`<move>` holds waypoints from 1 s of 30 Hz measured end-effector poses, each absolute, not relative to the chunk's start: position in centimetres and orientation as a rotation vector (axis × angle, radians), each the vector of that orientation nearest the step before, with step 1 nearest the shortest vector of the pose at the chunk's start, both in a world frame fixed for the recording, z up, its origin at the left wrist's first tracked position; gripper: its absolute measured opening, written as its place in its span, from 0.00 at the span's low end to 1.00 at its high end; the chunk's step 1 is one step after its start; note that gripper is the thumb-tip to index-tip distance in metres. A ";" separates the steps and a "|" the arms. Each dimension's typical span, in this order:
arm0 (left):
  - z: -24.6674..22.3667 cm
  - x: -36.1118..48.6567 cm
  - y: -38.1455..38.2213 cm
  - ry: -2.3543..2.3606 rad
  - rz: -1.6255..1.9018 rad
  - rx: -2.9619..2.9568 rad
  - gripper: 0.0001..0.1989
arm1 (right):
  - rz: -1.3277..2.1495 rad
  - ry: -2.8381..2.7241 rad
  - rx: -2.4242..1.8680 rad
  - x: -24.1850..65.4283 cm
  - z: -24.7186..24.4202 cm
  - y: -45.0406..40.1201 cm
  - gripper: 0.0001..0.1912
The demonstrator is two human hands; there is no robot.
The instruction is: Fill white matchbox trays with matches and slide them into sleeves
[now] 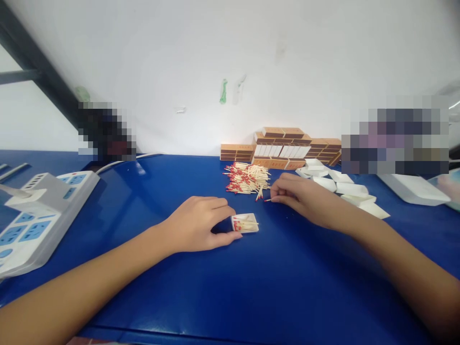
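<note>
My left hand (pixel 204 223) rests on the blue table, its thumb and fingers gripping the left end of a small white matchbox tray (pixel 254 217). Several red-tipped matches (pixel 245 224) lie inside that tray. To the right and farther back, my right hand (pixel 296 194) has its fingertips pinched on a match (pixel 268 200), whose red head sticks out to the left. A loose pile of matches (pixel 246 178) is just left of my right fingertips.
Stacked brown matchboxes (pixel 282 139) stand against the wall behind the pile. Empty white trays (pixel 323 183) lie right of it, near my right wrist. A larger white container (pixel 415 189) is farther right. A power strip (pixel 53 230) with blue sockets lies on the left of the blue table (pixel 215 297).
</note>
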State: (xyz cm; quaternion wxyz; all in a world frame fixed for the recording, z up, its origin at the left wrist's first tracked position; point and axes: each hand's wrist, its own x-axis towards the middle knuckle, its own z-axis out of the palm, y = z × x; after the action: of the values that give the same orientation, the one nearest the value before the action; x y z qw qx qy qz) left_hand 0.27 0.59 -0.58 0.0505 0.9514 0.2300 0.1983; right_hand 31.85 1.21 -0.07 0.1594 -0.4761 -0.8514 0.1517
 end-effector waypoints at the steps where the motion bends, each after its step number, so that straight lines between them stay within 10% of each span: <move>1: -0.6 0.3 0.6 0.701 0.604 2.895 0.18 | 0.385 -2.427 -1.323 31.6 -0.3 1.3 0.13; 30: -0.5 0.4 0.5 0.726 0.596 2.882 0.18 | 0.466 -2.420 -1.453 31.0 0.3 0.7 0.17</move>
State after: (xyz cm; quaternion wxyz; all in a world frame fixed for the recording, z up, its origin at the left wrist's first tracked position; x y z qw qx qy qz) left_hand 0.36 0.51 -0.49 0.0554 0.9493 0.2393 0.1962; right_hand 31.01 0.72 0.27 0.1399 -0.5028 -0.8377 0.1612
